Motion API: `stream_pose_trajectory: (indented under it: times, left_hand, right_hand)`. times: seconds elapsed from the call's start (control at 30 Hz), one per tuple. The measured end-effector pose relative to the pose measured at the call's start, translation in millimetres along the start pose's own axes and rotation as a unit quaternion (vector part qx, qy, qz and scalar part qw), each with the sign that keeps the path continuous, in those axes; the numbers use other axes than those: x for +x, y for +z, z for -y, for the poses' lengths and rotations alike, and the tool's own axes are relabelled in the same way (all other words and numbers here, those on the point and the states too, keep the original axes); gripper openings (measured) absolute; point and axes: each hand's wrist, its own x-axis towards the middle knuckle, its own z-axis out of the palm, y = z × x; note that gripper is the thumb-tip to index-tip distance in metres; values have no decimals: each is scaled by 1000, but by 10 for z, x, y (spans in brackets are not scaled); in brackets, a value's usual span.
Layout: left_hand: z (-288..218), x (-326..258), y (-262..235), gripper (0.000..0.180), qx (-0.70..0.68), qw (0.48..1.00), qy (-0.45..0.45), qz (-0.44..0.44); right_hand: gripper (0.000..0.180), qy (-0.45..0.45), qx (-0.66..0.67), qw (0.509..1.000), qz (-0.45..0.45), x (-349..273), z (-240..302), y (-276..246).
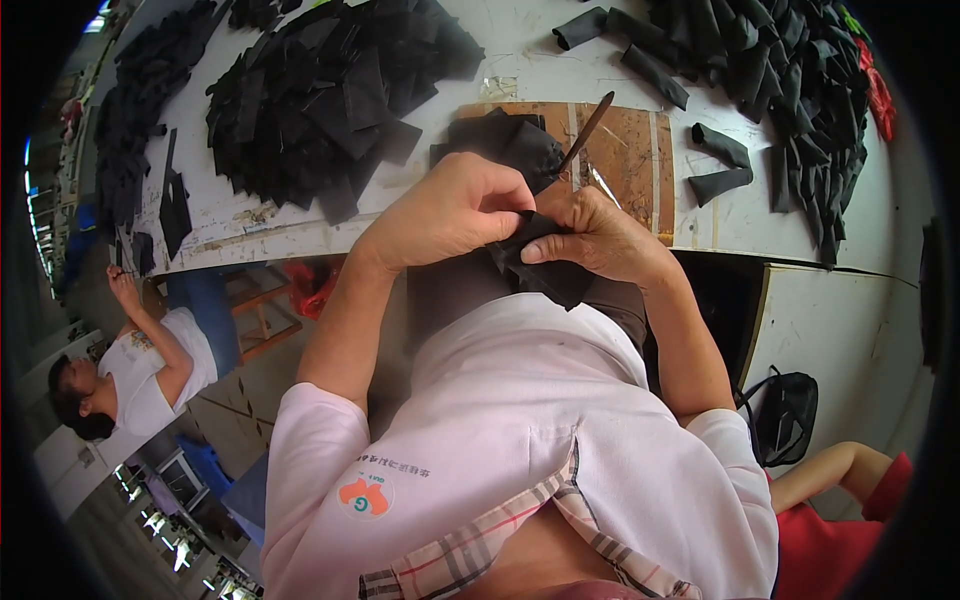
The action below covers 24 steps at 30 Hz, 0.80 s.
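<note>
Both my hands are together just over the table's near edge, gripping one piece of black fabric [560,283]. My left hand [440,215] pinches its upper left part between thumb and fingertips. My right hand [600,240] is closed on its right side, thumb lying on top. The lower end of the cloth hangs toward my lap. Just beyond the hands, more black cloth [515,145] lies on a brown wooden board [640,150]. A dark, slim, pointed stick [590,130] slants up beside my right hand; its lower end is hidden. A thin shiny strip [602,184] shows behind that hand.
A big heap of flat black fabric pieces [310,100] covers the white table [470,80] at left. Folded, tube-like black pieces [790,110] are heaped at right. A co-worker [160,370] sits at far left. A red sleeve [885,490] and black bag [785,415] are at lower right.
</note>
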Motion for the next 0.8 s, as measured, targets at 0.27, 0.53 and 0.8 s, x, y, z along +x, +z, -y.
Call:
stream_pose_trajectory:
  times: [0.27, 0.53, 0.8]
  left_hand:
    - [107, -61, 422, 4, -139, 945, 12, -296]
    - [156, 19, 734, 6, 64, 887, 107, -444]
    - [210, 11, 501, 24, -372, 862, 45, -341]
  right_hand:
    - [33, -131, -290, 871, -375, -152, 219, 157]
    - [17, -65, -21, 942, -330, -22, 100, 283]
    - [9, -77, -155, 899, -402, 17, -17, 271]
